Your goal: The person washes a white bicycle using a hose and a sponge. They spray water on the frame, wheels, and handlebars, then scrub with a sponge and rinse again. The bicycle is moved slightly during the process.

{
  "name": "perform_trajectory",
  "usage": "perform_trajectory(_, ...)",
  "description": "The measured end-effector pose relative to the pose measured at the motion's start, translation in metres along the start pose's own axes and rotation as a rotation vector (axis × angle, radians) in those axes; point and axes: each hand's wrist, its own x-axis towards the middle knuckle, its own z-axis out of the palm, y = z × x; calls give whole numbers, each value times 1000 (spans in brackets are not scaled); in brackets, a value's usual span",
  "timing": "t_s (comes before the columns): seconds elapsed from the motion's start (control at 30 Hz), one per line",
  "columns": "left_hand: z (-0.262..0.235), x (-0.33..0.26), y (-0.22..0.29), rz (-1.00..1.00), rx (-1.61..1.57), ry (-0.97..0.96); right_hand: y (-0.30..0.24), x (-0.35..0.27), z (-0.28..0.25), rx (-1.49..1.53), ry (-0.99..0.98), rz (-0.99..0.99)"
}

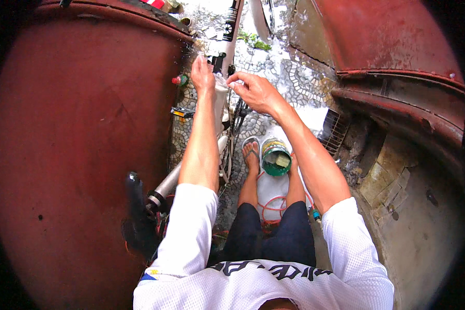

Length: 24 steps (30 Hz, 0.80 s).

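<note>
A white bicycle frame (221, 98) runs away from me, with black lettering on its far tube. My left hand (203, 76) is at its left side, fingers curled in near a pale, partly see-through bit whose kind I cannot make out. Across the frame, my right hand (256, 93) has its thumb and fingers pinched together close to the tube. Whatever lies in that pinch is too small to name. A yellow-tipped pedal (181, 112) sticks out below my left hand, and the black saddle (139, 214) is by my left arm.
Between my feet stands a green bucket (277, 164) with a pale sponge-like block (282, 160) inside. A red hose (274, 206) coils near my legs. Reddish-brown panels rise left (82, 144) and right (398, 36). A metal grate (334, 133) and wet pebbled paving (302, 85) are to the right.
</note>
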Motion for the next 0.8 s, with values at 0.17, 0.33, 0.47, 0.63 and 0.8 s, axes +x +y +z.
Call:
perform_trajectory(0.17,10,19,-9,62,331,-216,25,-33,2,-61,-95,6)
perform_trajectory(0.33,7,-38,-6,222,726,-105,42,-38,-1,18,81,144)
perform_trajectory(0.47,-25,-94,-15,517,834,-133,12,-53,-1,-46,-99,-10)
perform_trajectory(0.63,-91,-223,-7,-219,-24,-89,-43,-124,27,334,-370,-327)
perform_trajectory(0.8,-188,-310,51,-360,-225,358,-98,-165,50,605,-461,-471)
